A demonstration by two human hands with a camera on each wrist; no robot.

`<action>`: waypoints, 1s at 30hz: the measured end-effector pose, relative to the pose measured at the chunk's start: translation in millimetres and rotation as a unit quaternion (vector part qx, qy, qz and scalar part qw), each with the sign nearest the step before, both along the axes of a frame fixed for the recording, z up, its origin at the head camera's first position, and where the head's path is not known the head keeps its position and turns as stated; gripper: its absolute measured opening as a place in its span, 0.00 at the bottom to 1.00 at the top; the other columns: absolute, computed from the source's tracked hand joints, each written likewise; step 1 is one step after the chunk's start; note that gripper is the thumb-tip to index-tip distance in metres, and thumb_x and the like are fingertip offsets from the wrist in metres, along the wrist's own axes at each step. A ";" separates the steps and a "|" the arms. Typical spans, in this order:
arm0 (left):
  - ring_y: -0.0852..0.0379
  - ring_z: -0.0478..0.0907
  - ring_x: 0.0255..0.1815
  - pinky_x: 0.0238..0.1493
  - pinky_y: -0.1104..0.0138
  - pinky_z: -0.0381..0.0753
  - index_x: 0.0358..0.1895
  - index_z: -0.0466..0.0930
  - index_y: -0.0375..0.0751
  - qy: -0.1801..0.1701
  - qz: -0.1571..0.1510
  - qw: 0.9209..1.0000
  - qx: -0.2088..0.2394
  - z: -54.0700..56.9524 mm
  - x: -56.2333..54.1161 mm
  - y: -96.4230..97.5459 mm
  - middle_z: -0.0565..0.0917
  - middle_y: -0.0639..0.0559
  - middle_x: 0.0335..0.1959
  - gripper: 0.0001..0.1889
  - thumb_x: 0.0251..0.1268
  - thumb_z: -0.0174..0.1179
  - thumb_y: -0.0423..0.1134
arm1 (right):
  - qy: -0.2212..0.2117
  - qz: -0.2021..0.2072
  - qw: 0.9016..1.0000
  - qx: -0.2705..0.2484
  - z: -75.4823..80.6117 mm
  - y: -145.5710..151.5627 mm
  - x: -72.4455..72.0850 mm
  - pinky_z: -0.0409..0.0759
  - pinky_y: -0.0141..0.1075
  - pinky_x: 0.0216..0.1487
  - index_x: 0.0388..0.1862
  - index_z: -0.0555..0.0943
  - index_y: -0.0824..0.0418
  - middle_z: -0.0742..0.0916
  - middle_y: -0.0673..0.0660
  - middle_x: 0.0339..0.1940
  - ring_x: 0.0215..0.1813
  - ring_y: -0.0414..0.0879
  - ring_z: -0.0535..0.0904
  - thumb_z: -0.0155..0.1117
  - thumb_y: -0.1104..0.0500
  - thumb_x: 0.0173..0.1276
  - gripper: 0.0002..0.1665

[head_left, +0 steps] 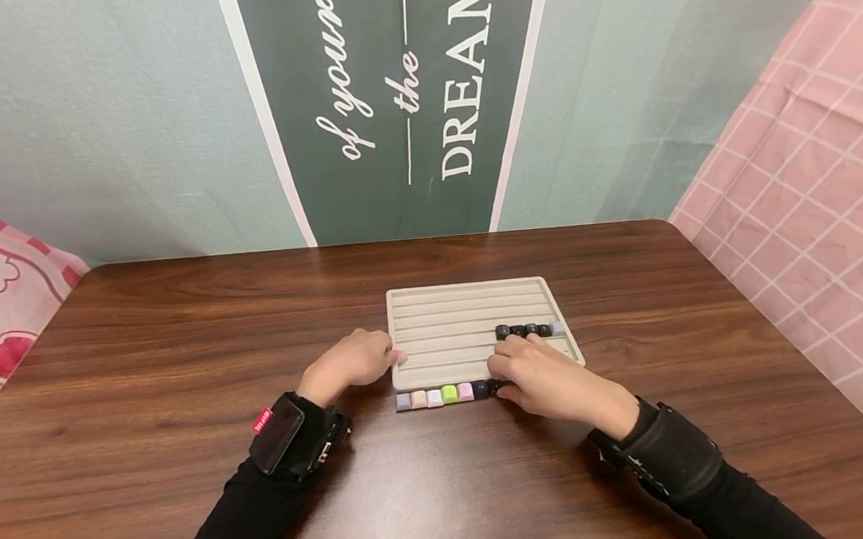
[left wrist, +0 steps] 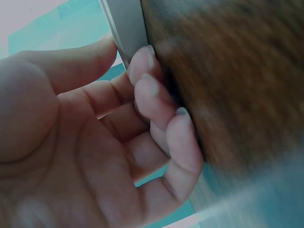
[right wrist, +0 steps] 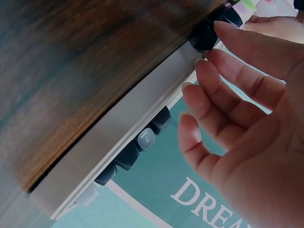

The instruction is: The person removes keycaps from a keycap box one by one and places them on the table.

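Observation:
A cream ridged tray (head_left: 443,327) lies on the table, and my left hand (head_left: 355,360) holds its left edge. In the left wrist view the thumb (left wrist: 85,64) lies against the tray's wall (left wrist: 127,28), with the fingertips curled at its base by the tabletop. Along the tray's near side runs a row of keycaps, among them a green keycap (head_left: 449,394) and a pink keycap (head_left: 466,392). At the row's right end my right hand (head_left: 548,378) pinches a black keycap (right wrist: 203,37) between thumb and forefinger. Its other fingers hover by the tray's edge.
Several black keycaps (head_left: 517,330) and a grey keycap (head_left: 557,327) sit in one groove at the tray's right. Behind the brown wooden table (head_left: 202,319) hangs a pale green backdrop with lettering. Pink grid cloth (head_left: 809,193) hangs on the right.

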State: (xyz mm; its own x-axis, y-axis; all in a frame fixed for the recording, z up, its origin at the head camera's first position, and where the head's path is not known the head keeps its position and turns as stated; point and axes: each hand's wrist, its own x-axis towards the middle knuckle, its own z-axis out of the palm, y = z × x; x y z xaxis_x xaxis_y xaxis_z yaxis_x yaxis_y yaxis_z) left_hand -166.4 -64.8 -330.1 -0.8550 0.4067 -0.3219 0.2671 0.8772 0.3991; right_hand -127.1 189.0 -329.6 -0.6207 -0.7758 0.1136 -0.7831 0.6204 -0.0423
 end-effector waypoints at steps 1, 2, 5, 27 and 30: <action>0.54 0.71 0.32 0.37 0.61 0.70 0.35 0.77 0.37 0.000 0.000 1.000 0.000 0.1 0.1 0.0 0.76 0.49 0.30 0.13 0.69 0.49 0.43 | -0.001 -0.001 1.000 0.001 0.1 -0.2 0.1 0.63 0.36 0.33 0.21 0.70 0.55 0.69 0.45 0.23 0.31 0.42 0.68 0.71 0.62 0.51 0.15; 0.54 0.71 0.32 0.37 0.61 0.70 0.35 0.77 0.37 0.002 0.001 1.000 0.000 0.1 0.2 0.1 0.76 0.49 0.30 0.13 0.69 0.49 0.43 | -0.001 -0.001 1.000 0.001 0.2 -0.3 0.2 0.62 0.36 0.33 0.22 0.71 0.55 0.69 0.45 0.23 0.31 0.42 0.68 0.71 0.62 0.52 0.15; 0.53 0.72 0.32 0.38 0.60 0.71 0.33 0.77 0.38 0.009 0.001 1.000 -0.002 -0.3 0.0 0.4 0.76 0.49 0.29 0.12 0.69 0.49 0.43 | -0.002 -0.003 1.000 0.000 0.5 -0.9 0.3 0.62 0.35 0.32 0.21 0.70 0.55 0.69 0.45 0.22 0.31 0.42 0.67 0.71 0.62 0.51 0.15; 0.54 0.71 0.30 0.36 0.61 0.70 0.31 0.76 0.38 0.015 -0.003 1.000 -0.002 -2.6 -0.7 0.3 0.74 0.49 0.26 0.13 0.68 0.50 0.43 | -0.007 -0.007 1.000 -0.003 0.1 -1.1 0.0 0.64 0.36 0.32 0.21 0.70 0.56 0.69 0.46 0.23 0.31 0.42 0.68 0.71 0.62 0.51 0.15; 0.53 0.71 0.31 0.37 0.61 0.70 0.32 0.76 0.38 0.013 -0.003 1.000 -0.003 -2.2 -0.9 0.4 0.74 0.49 0.27 0.12 0.68 0.50 0.43 | -0.007 -0.006 1.000 -0.006 -0.1 -1.1 -0.2 0.64 0.36 0.32 0.21 0.70 0.56 0.70 0.46 0.23 0.31 0.43 0.68 0.71 0.62 0.50 0.15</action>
State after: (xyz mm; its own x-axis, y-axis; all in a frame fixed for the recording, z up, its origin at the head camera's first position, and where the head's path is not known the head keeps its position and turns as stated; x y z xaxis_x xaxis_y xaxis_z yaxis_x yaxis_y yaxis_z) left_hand -167.3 -64.4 -332.3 -0.8612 0.4097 -0.3008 0.2823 0.8777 0.3872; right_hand -127.3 187.9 -329.7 -0.6311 -0.7672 0.1144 -0.7753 0.6287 -0.0601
